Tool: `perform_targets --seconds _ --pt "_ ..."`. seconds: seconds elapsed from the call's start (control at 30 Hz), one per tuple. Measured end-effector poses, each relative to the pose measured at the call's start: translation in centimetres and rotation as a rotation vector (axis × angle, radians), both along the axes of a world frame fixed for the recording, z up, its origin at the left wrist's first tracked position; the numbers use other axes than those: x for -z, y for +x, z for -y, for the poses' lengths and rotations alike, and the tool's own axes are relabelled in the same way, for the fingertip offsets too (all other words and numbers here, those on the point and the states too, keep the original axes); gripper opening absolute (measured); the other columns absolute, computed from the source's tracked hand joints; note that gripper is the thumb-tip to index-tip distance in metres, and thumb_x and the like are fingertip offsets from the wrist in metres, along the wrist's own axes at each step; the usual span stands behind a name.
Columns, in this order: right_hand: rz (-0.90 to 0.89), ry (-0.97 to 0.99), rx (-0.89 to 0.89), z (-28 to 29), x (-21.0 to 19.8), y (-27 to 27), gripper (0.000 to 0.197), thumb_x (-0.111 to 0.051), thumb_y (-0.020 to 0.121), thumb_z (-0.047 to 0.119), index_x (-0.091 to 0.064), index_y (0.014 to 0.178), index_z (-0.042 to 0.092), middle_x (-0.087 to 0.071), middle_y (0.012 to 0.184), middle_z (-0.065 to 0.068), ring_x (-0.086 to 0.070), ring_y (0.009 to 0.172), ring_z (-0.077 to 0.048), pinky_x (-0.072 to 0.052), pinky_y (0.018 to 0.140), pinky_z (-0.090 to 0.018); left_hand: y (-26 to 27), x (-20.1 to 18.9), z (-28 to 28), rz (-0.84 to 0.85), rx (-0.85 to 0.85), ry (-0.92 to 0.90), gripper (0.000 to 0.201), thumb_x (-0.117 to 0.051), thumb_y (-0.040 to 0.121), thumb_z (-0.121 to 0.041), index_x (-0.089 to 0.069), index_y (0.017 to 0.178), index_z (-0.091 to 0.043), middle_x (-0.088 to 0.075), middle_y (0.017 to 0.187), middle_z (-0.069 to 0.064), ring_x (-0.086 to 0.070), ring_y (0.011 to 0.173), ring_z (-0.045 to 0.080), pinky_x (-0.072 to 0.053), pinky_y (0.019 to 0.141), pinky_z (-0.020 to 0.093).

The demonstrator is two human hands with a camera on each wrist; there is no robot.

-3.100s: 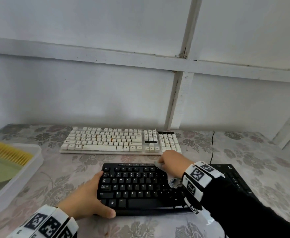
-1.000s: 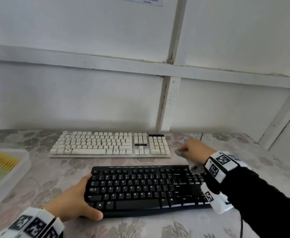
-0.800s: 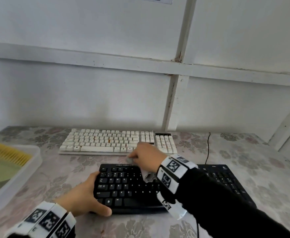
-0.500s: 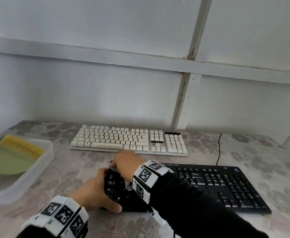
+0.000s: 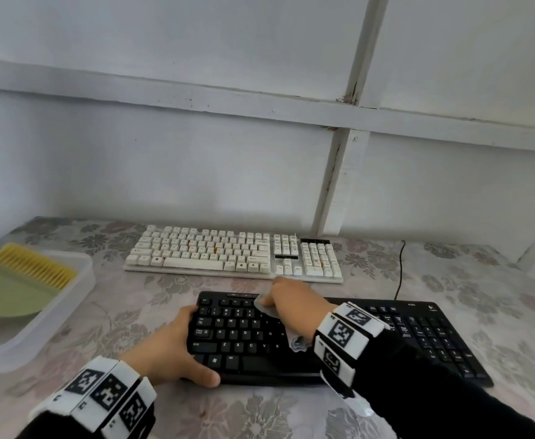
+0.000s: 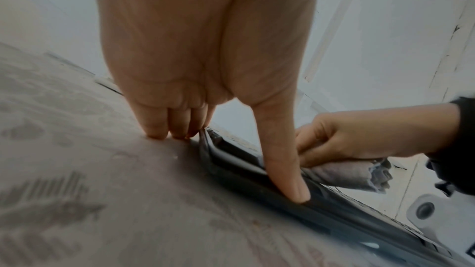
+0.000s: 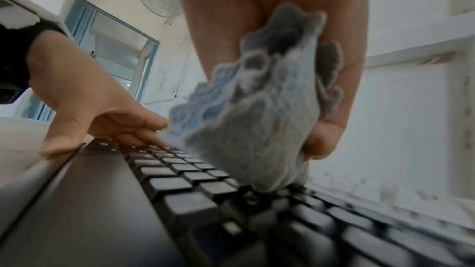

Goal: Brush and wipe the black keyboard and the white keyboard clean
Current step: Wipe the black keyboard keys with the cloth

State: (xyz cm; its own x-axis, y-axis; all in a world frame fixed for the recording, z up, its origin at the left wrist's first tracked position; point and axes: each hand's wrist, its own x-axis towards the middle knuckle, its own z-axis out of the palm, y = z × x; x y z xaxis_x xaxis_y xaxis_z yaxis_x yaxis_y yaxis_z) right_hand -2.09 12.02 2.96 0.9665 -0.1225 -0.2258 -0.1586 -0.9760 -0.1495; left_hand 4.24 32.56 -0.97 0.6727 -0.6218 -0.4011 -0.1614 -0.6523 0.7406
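Now sweeping back rightward along the top rows of the black keyboard (image 5: pixel 339 337), having reached its left end half a second ago and its right end half a second before that. Covering the rows in full passes, so probably well into the wiping of this board, with the rows nearer the front edge possibly not done yet.

Bunching the grey cloth (image 7: pixel 246 113) in the right hand (image 5: pixel 291 308), fingers curled tight round it, loose folds trailing from under the palm over the keys; pressing the wad down on the keys near the function row, left of the board's middle.

Bracing the left end of the black keyboard with the left hand (image 5: pixel 171 346): thumb laid straight along its front edge, fingers bent down over its left side, tips touching the tablecloth. Clamping rather than lifting.

Waiting behind the black keyboard, apart from it and untouched: the white keyboard (image 5: pixel 234 255). Lying well to the left of the black keyboard, in a clear plastic tray (image 5: pixel 22 343): a yellow-bristled brush (image 5: pixel 35 267) with a green dustpan (image 5: pixel 9 296).
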Motion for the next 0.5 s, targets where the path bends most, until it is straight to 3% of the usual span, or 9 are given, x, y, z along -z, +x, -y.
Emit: perform_targets --seconds 0.07,0.13,0.23,0.33,0.43,0.5 --pt "0.022 0.027 0.027 1.2 -0.1 -1.2 0.020 -0.044 0.095 0.007 -0.063 0.091 0.011 -0.053 0.108 -0.006 -0.054 0.098 -0.024 -0.046 0.083 -0.029 0.0 0.0 0.0 0.001 0.005 0.001 0.116 -0.089 0.054 -0.023 -0.014 0.142 -0.025 -0.047 0.111 -0.024 -0.051 0.107 0.006 -0.036 0.090 0.018" --pt "0.016 0.015 0.060 2.3 0.0 -2.1 0.025 -0.044 0.095 0.007 -0.051 0.074 0.019 -0.044 0.098 0.000 -0.048 0.087 -0.018 -0.041 0.072 -0.023 0.0 -0.1 0.1 0.002 0.010 0.004 0.117 -0.089 0.055 -0.024 -0.013 0.143 -0.025 -0.046 0.111 -0.024 -0.051 0.108 0.006 -0.036 0.089 0.018" --pt "-0.035 -0.062 0.129 4.6 0.2 -2.6 0.021 -0.047 0.091 0.007 -0.054 0.075 0.016 -0.050 0.096 0.000 -0.055 0.082 -0.018 -0.048 0.079 -0.026 -0.1 -0.2 0.1 0.000 0.014 0.014 0.117 -0.088 0.057 -0.024 -0.011 0.144 -0.026 -0.047 0.111 -0.023 -0.050 0.108 0.008 -0.036 0.090 0.019" --pt "-0.107 -0.114 0.209 5.7 -0.3 -2.2 0.021 -0.047 0.093 0.013 -0.061 0.078 0.011 -0.053 0.084 -0.004 -0.055 0.072 -0.022 -0.052 0.082 -0.031 -0.1 -0.2 0.1 -0.014 0.002 0.018 0.118 -0.088 0.056 -0.024 -0.010 0.145 -0.026 -0.048 0.115 -0.018 -0.051 0.108 0.009 -0.037 0.092 0.020" --pt "-0.070 0.029 0.173 3.8 -1.5 -0.9 0.030 -0.047 0.097 0.027 -0.069 0.093 0.007 -0.065 0.083 -0.004 -0.062 0.066 -0.015 -0.053 0.080 -0.026 0.0 -0.2 0.1 -0.032 -0.007 0.012 0.118 -0.089 0.055 -0.023 -0.012 0.144 -0.027 -0.050 0.117 -0.016 -0.051 0.108 0.009 -0.038 0.092 0.021" --pt "-0.027 0.117 0.091 0.8 -1.9 0.7 0.033 -0.047 0.097 0.032 -0.066 0.082 0.011 -0.057 0.069 0.003 -0.055 0.055 -0.007 -0.050 0.079 -0.023 -0.1 -0.1 0.1 -0.039 -0.011 0.001 0.116 -0.088 0.055 -0.021 -0.014 0.143 -0.027 -0.050 0.115 -0.017 -0.051 0.107 0.007 -0.039 0.091 0.021"
